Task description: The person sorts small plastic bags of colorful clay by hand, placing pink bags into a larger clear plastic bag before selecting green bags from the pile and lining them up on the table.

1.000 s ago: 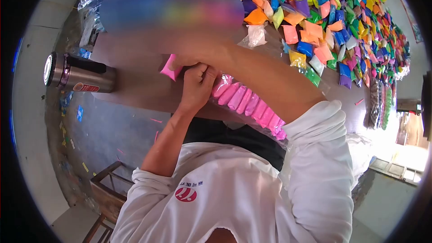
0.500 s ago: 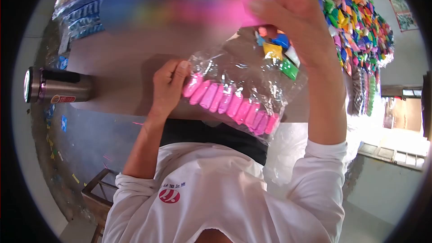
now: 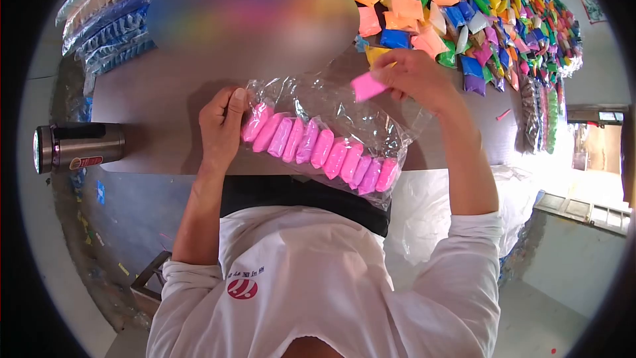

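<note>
My left hand (image 3: pixel 223 119) pinches the left edge of a clear plastic bag (image 3: pixel 344 109) near the table's front edge. Along the bag's lower side lies a row of several small pink and purple packets (image 3: pixel 322 148), packed side by side. Above the bag's right part, my right hand (image 3: pixel 412 79) grips a pink packet (image 3: pixel 368 86) between thumb and fingers. A yellow packet (image 3: pixel 378 54) lies just behind that hand, partly covered by it.
A heap of colourful packets (image 3: pixel 457 13) covers the back right of the brown table (image 3: pixel 152 113). Filled clear bags (image 3: pixel 119 20) are stacked at the back left. A steel flask (image 3: pixel 79 148) lies at the left edge. A blurred oval hides the table's back middle.
My right hand has come down from the heap toward the bag with the pink packet. My left hand and the bag have shifted slightly left.
</note>
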